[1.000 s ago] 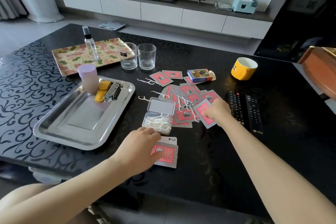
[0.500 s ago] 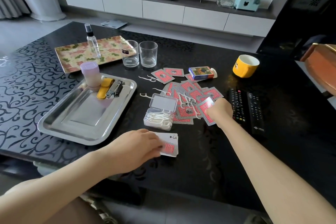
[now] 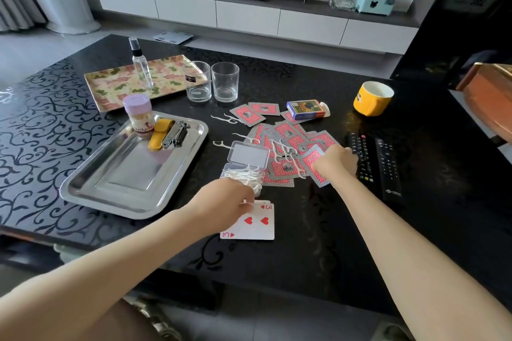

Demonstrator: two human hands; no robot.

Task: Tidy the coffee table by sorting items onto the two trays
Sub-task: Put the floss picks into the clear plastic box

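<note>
Left hand (image 3: 224,202) pinches the three of hearts (image 3: 256,225); outstretched right hand (image 3: 336,165) grips a red-backed card (image 3: 311,163).

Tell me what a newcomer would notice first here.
The mess of red-backed cards strewn mid-table, floss picks tangled among them. The left hand holds a face-up three of hearts near the front edge; the right hand pinches one card at the pile's right side.

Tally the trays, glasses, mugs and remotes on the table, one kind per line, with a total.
Trays: 2
Glasses: 2
Mugs: 1
Remotes: 2
Total: 7
</note>
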